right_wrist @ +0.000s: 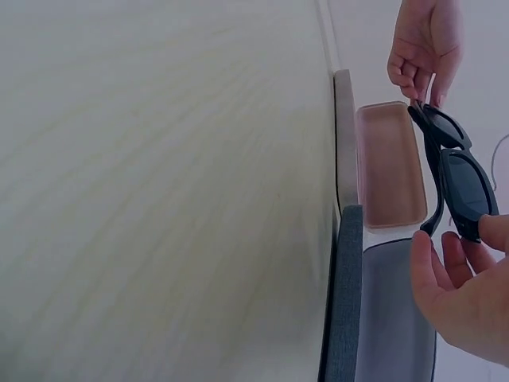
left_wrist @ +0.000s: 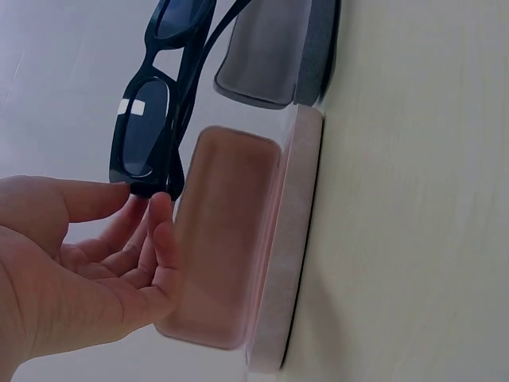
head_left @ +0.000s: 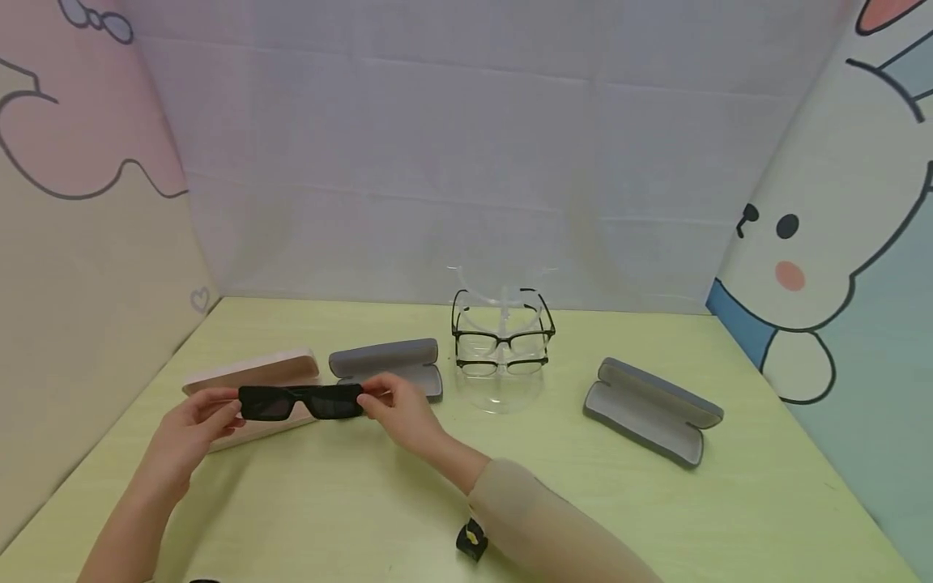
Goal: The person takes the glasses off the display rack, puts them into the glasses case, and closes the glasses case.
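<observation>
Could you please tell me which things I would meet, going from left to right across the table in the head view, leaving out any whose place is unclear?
Left grip, black sunglasses, right grip, two pairs of glasses on a clear stand, open grey case.

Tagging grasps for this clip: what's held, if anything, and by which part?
Dark sunglasses, by the frame's two outer ends: left grip pinching one, right grip the other.
</observation>
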Demonstrator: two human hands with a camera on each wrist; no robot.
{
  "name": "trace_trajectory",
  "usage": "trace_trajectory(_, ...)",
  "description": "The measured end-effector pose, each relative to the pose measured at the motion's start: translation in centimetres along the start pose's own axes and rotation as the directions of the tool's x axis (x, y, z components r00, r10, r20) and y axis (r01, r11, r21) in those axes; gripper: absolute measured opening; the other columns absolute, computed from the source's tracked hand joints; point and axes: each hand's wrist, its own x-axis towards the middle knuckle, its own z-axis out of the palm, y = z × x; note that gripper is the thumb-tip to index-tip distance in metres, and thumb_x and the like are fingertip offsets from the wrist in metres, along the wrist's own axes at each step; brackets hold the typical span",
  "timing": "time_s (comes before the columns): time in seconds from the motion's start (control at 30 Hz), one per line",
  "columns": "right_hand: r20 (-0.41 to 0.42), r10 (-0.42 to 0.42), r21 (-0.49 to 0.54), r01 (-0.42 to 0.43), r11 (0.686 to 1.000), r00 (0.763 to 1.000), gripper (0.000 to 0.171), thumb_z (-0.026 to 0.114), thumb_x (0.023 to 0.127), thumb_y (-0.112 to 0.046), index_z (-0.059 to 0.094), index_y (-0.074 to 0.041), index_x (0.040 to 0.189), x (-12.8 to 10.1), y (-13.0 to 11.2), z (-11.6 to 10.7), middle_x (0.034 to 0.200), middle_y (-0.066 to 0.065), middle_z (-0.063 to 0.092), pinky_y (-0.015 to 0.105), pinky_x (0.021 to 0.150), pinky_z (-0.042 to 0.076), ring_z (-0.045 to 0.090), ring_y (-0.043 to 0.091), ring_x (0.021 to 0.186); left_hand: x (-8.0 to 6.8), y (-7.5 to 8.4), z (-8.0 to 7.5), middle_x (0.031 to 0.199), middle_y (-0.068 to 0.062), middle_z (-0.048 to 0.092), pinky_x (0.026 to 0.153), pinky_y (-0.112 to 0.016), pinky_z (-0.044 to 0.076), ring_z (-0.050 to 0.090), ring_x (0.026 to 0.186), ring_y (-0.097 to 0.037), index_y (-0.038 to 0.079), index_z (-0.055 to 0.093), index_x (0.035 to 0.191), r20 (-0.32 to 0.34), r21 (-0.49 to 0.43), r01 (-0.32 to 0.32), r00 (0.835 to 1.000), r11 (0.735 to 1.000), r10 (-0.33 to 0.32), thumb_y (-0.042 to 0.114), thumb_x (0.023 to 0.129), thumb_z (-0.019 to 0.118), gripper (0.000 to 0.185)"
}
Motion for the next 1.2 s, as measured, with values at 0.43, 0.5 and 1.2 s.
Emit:
trace_trajectory(0.43, -0.021, -0.044, -0.097, 0.041, 0.994, 0.999, 0.019, 0.062, 0.087, -0.02, 0.062, -0.012, 0.104, 2.1, -0.6, 2.9, 0.086, -0.006, 0.062, 0.015, 0.06, 0.046, 0.061, 0.002, 0.072, -0.5, -1.6, -1.2, 0.083, 0.03, 0.055, 0.068, -0.009, 0.046, 0.059, 0.075, 0.007, -0.011, 0.029, 0.134, 0.008, -0.143, 0.102, 0.995, 0.984, -0.102, 0.024, 0.096, 0.046, 0.054)
trace_trajectory(0.5, -0.025, -0.042, -0.127, 0.039, 0.991, 0.999, 0.018, 0.062, 0.087, -0.021, 0.062, -0.014, 0.103, 2.4, -0.7, 3.2, 0.085, -0.007, 0.062, 0.014, 0.06, 0.045, 0.059, 0.0, 0.071, -0.4, -1.7, -1.2, 0.083, 0.029, 0.056, 0.068, -0.008, 0.045, 0.059, 0.075, 0.007, -0.014, 0.021, 0.136, 0.011, -0.197, 0.109, 0.994, 0.974, -0.109, 0.024, 0.096, 0.046, 0.061)
trace_trajectory(1.2, -0.112, -0.038, -0.278, 0.006, 0.961, 0.993, 0.016, 0.065, 0.084, -0.021, 0.066, -0.014, 0.098, 5.0, -0.3, 6.7, 0.078, -0.008, 0.066, 0.013, 0.054, 0.039, 0.056, -0.002, 0.065, -0.1, -3.2, -1.7, 0.078, 0.028, 0.051, 0.067, -0.011, 0.048, 0.06, 0.07, 0.006, -0.018, 0.005, 0.137, -0.022, -0.359, 0.163, 0.983, 0.919, -0.183, 0.019, 0.096, 0.042, 0.066)
